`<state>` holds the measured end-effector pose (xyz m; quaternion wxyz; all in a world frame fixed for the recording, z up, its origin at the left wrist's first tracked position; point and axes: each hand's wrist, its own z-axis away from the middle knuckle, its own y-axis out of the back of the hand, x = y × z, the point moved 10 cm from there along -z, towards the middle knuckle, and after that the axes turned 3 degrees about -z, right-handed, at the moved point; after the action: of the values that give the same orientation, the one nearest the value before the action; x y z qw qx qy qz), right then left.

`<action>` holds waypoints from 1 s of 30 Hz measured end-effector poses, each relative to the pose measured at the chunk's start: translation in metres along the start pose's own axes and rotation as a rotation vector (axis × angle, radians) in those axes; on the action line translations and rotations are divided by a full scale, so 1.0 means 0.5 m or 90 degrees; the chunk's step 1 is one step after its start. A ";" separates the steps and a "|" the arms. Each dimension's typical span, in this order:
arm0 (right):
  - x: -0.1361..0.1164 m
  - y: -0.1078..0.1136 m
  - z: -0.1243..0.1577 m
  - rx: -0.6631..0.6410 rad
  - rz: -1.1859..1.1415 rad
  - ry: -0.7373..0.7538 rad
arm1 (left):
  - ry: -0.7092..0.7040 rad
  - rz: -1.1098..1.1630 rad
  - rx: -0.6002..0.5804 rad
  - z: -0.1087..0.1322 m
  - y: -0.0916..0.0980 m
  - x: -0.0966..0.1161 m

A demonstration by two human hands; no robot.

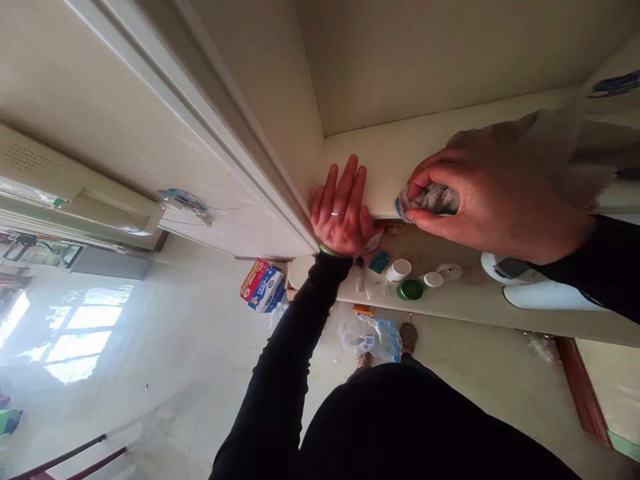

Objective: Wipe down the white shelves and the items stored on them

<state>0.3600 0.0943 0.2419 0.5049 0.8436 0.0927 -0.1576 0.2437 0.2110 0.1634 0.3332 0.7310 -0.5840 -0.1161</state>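
My left hand (343,212) rests on the pale shelf (385,157) near its side wall, fingers stretched out and palm down. It wears a ring, and a bracelet circles the wrist. Farther right on the same shelf, my right hand (500,190) is closed around a crumpled greyish cloth (437,199), pinched between thumb and fingers at the shelf's front edge. More of the cloth spreads out behind that hand, blurred.
A lower shelf holds a white-lidded jar (399,270), a green lid (410,289) and other small containers. Red and blue boxes (267,290) stand to the left. Bottles in plastic wrap (373,337) lie on the floor by my feet. A wall (210,153) borders the shelf's left.
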 end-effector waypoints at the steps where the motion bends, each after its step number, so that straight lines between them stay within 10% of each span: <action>1: -0.003 0.001 0.001 0.009 0.001 0.000 | 0.000 0.006 -0.002 0.000 -0.002 -0.001; 30: -0.016 -0.013 -0.024 -0.057 0.086 -0.030 | 0.041 0.003 0.004 -0.004 0.005 0.001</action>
<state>0.3527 0.1079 0.2447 0.5533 0.8208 0.0304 -0.1384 0.2432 0.2112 0.1666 0.3500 0.7340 -0.5750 -0.0902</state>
